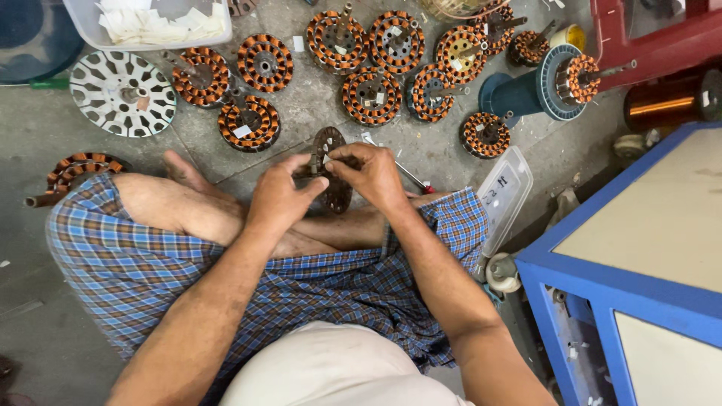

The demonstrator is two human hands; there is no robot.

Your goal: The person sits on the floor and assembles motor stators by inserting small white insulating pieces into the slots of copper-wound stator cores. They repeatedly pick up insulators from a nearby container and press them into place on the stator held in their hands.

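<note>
I sit cross-legged on a concrete floor. Both hands hold a dark round stator core [332,169] without copper windings, upright above my shins. My left hand [280,193] grips its left edge with thumb and fingers. At its upper right side, my right hand [370,171] pinches a small white slip. A screwdriver with a red handle [410,177] lies on the floor just behind my right hand.
Several copper-wound stators [371,95] lie on the floor ahead. A white slotted disc [122,92] sits far left, a tub of white paper slips [154,22] above it. A clear lid [503,197], blue cabinet [639,271], blue spool [538,90] and copper wire reel [669,105] stand right.
</note>
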